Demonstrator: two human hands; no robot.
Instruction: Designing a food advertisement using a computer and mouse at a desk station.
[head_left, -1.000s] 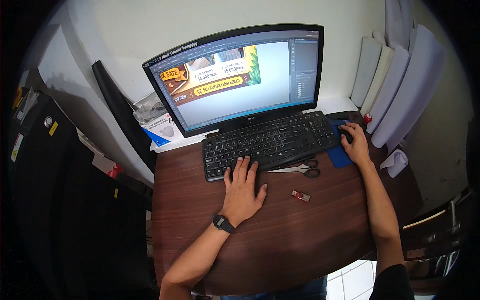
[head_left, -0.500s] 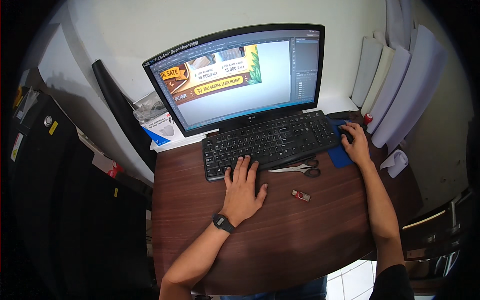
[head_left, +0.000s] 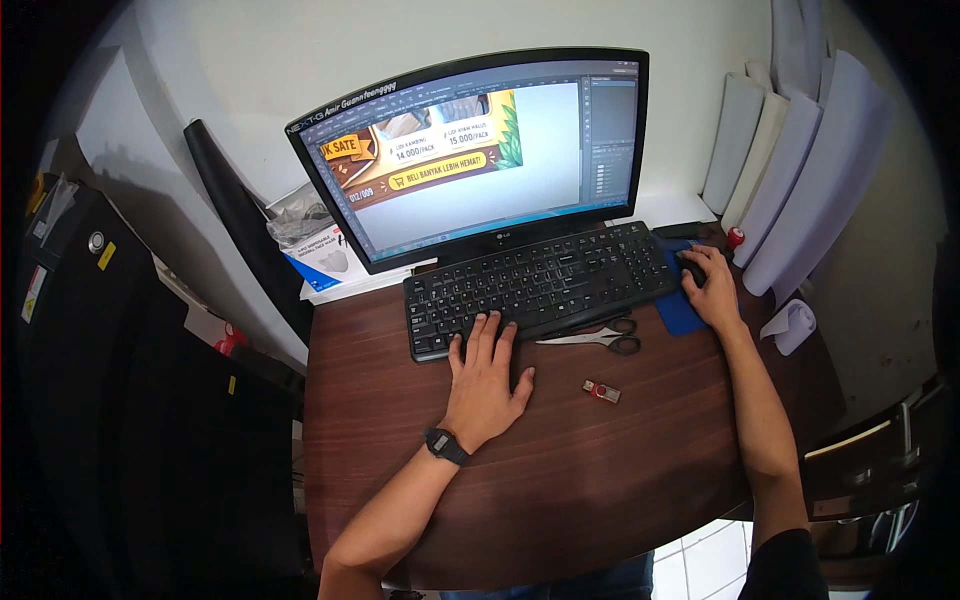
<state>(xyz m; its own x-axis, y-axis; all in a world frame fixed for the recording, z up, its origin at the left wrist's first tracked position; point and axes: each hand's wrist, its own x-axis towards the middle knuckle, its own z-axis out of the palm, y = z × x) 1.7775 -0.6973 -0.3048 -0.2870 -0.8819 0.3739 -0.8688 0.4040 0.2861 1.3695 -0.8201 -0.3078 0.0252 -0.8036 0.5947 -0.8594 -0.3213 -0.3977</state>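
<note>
My left hand [head_left: 482,385] lies palm down with its fingers stretched out, fingertips on the lower left keys of the black keyboard [head_left: 545,285]. A dark digital watch [head_left: 446,446] is on that wrist. At the right, my right hand [head_left: 712,290] curves over a black computer mouse [head_left: 692,268] on a blue mouse pad [head_left: 682,314]; the hand covers part of the mouse. Behind the keyboard stands a monitor [head_left: 545,195] with a colourful food price design in an editing program. Scissors [head_left: 600,338] and a red and silver USB stick [head_left: 602,391] lie between my hands.
Rolls of white paper [head_left: 790,180] lean on the wall at the right, near a red-topped stamp [head_left: 736,238]. A box [head_left: 325,258] sits left of the monitor beside a long black roll [head_left: 245,220]. A black machine [head_left: 130,330] stands left of the brown desk [head_left: 540,480].
</note>
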